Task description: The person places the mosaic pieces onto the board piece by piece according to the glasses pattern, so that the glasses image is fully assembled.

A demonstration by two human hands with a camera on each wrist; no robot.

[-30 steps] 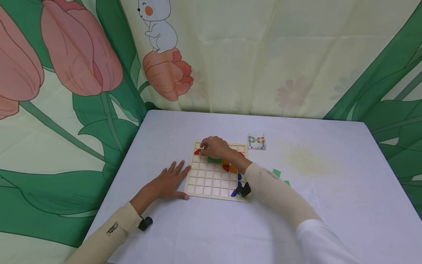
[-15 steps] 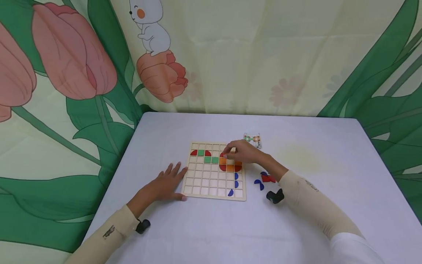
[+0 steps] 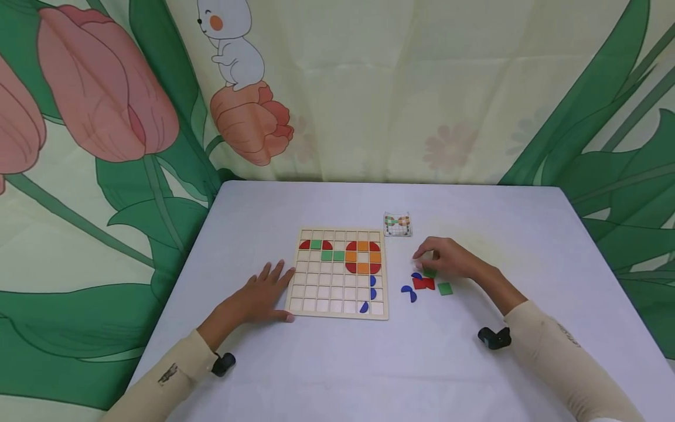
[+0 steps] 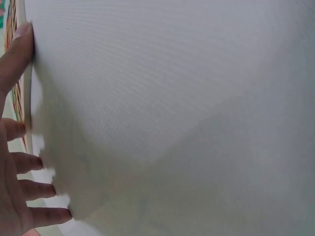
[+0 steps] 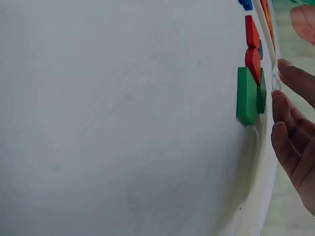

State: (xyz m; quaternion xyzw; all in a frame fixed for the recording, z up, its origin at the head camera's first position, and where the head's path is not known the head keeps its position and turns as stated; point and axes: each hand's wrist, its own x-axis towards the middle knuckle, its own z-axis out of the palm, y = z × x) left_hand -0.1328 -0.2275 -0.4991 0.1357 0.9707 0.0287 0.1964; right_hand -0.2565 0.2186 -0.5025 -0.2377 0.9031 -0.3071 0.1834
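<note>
A wooden grid board [image 3: 321, 293] lies on the table, bearing red, green, orange and blue flat pieces. Along its left edge rests my left hand [image 3: 259, 294], fingers spread and flat, some fingertips at the frame. To the right of the board, my right hand [image 3: 448, 258] hovers over loose pieces with fingers bent and thumb apart, nothing visible between them. Beneath it are a green square [image 3: 429, 273] and red pieces [image 3: 423, 283]; another green square [image 3: 445, 288] lies nearer. In the right wrist view, a green piece [image 5: 247, 96] shows beside the fingers [image 5: 283, 105].
Blue half-round pieces [image 3: 409, 292] lie between the board and the red ones. A small pattern card [image 3: 398, 224] sits behind the board's right corner. The white-covered table [image 3: 337, 363] ends at a printed curtain [image 3: 369, 117].
My right hand has swept from the board's upper left across to the right, off the board and over the loose pieces. My left hand stays beside the board; the head view has shifted slightly.
</note>
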